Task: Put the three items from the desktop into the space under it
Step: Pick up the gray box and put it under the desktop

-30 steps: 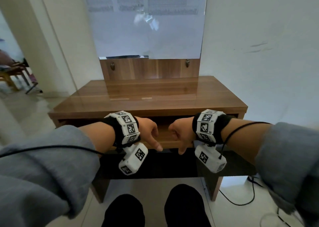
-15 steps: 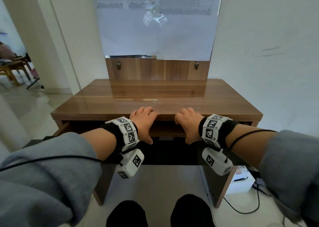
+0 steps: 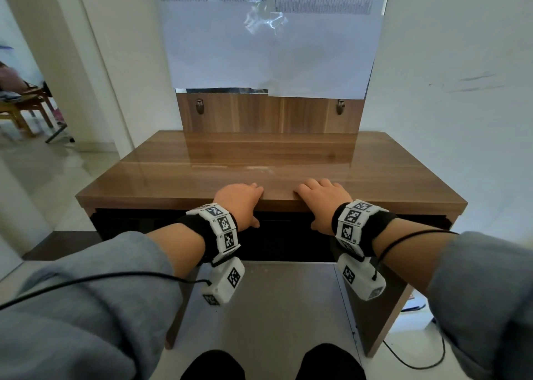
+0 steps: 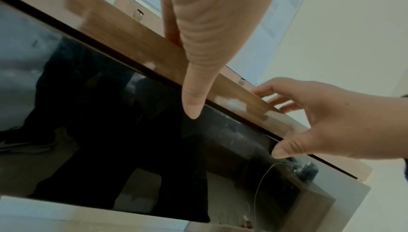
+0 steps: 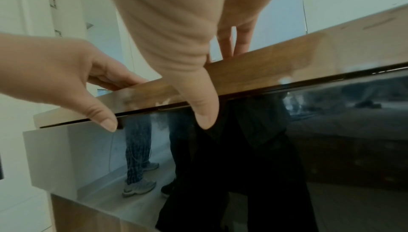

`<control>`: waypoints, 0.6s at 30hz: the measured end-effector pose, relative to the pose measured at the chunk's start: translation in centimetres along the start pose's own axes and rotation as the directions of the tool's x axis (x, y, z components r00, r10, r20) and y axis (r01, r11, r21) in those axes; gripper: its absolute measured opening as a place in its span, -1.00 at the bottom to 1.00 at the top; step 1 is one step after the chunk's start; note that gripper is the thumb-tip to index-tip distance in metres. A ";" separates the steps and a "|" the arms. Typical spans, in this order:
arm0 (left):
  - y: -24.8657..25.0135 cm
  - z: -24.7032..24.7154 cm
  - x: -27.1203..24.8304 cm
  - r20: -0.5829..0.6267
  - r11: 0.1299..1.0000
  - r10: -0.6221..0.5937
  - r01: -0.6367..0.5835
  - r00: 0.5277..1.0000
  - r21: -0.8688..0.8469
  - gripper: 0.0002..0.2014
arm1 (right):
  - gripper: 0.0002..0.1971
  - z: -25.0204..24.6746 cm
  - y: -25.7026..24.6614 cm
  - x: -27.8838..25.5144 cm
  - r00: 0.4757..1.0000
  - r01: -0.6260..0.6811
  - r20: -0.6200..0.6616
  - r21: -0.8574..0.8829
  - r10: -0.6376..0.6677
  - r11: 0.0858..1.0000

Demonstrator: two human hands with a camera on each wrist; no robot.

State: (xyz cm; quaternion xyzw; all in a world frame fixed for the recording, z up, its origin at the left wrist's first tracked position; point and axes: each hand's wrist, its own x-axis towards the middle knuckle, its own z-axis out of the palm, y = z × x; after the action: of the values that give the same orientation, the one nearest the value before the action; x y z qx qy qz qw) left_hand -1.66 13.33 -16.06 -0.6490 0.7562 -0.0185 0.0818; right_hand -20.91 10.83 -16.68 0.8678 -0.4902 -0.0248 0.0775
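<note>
Against the white wall: a wooden desk with a glossy tabletop, an upright wooden back panel with two small metal knobs, and white paper sheets hung above it.
Tabletop: its surface shows bare wood and reflections in the head view; both hands sit at the middle of its front edge, near each other but apart.
Space under the tabletop: a dark glossy front lies just below the wooden edge; only the wrist views show it close, mirroring dark trousers and shoes. Whether it is a drawer face or a panel is hard to tell.
Task items: none of the three shows in any view; where they are cannot be told.
Left hand: fingers laid over the top of the edge, thumb pointing down across the dark front, so the hand is grasping the tabletop edge. The head view hides that thumb's tip; the left wrist view shows it.
Right hand: same hold, fingers on top, thumb down over the edge onto the dark front.
Wrists: black bands carrying white marker blocks, with black cables running along grey sleeves.
Floor: a black cable at the right of the desk leg.
</note>
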 end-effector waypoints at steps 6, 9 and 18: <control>-0.4 -0.5 0.6 -0.064 0.999 -0.004 0.007 0.998 0.051 -0.53 | -0.43 0.3 -0.2 0.9 0.996 -0.031 -0.080 0.008 0.032 0.999; -0.6 -0.5 0.7 -0.073 0.998 -0.008 0.012 0.997 0.054 -0.55 | -0.45 0.2 -0.3 1.3 0.996 -0.037 -0.086 0.005 0.037 0.999; -1.1 -1.4 0.2 -0.022 0.995 0.013 -0.015 1.000 -0.097 -0.42 | -0.49 -0.4 -0.1 1.5 0.999 -0.045 -0.013 0.060 0.046 0.997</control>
State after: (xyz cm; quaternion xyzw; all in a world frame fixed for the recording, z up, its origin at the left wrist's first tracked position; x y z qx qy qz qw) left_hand -0.82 12.84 -14.53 -0.6467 0.7615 0.0119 0.0422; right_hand -19.96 9.67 -16.24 0.8584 -0.5099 -0.0024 0.0557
